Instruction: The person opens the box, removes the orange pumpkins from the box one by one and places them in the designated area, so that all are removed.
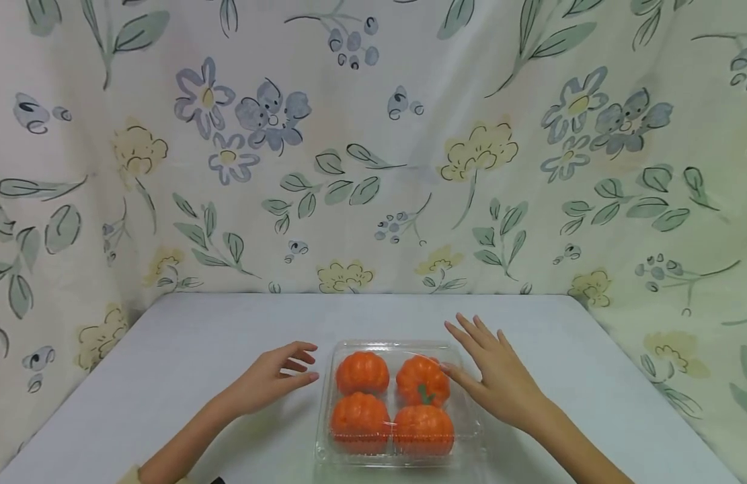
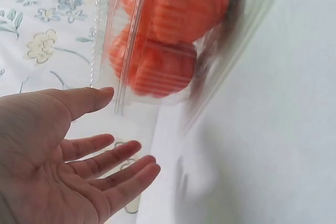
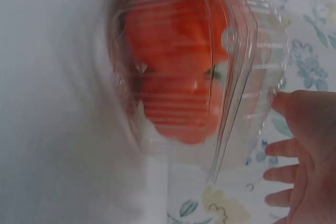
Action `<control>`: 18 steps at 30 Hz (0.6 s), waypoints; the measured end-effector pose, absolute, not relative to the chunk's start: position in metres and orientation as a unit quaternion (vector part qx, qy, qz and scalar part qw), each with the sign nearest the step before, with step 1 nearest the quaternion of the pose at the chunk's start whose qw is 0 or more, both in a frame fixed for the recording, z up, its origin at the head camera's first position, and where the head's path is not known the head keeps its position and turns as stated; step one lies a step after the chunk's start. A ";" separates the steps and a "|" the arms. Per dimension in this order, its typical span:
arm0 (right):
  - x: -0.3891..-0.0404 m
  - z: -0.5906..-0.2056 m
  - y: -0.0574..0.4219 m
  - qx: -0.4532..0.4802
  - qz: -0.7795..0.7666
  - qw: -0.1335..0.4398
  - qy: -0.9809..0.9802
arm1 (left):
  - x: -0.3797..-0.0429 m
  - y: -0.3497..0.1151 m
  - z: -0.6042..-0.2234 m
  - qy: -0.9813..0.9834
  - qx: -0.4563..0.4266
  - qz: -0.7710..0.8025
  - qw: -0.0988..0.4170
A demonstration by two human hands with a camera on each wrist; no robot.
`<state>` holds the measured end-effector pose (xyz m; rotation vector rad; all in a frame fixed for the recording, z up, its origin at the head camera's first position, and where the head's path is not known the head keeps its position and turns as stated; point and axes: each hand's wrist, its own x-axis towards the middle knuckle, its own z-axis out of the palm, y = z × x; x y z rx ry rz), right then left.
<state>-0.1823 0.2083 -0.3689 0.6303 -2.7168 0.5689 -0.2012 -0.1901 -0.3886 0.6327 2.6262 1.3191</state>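
Observation:
A clear plastic clamshell box (image 1: 466,430) sits on the white table with several orange pumpkins (image 1: 362,374) inside, one showing a green stem. Left of the box, my left hand (image 1: 270,380) hovers with fingers loosely bent toward its side, holding nothing. In the left wrist view the left thumb (image 2: 97,99) is close to the box's rim. My right hand (image 1: 500,380) is spread at the box's right side, its thumb overlapping the back right pumpkin in the head view. From the right wrist view, the right thumb (image 3: 286,102) is right at the box's edge.
The white table (image 1: 228,323) extends around the box on all sides. A floral curtain (image 1: 361,222) hangs behind the table's back edge and along both sides. A small dark object (image 1: 218,480) shows at the bottom edge by the left forearm.

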 end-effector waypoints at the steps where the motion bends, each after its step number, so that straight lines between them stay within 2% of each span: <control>1: -0.182 -0.369 0.205 0.223 0.198 0.146 -0.943 | -0.200 -0.190 -0.390 0.862 0.206 0.455 0.083; 11: -0.176 -0.367 0.174 0.270 0.201 0.118 -0.934 | -0.190 -0.191 -0.399 0.745 0.147 0.609 0.231; 18: -0.171 -0.367 0.151 0.295 0.213 0.076 -0.929 | -0.186 -0.199 -0.412 0.638 0.159 0.681 0.323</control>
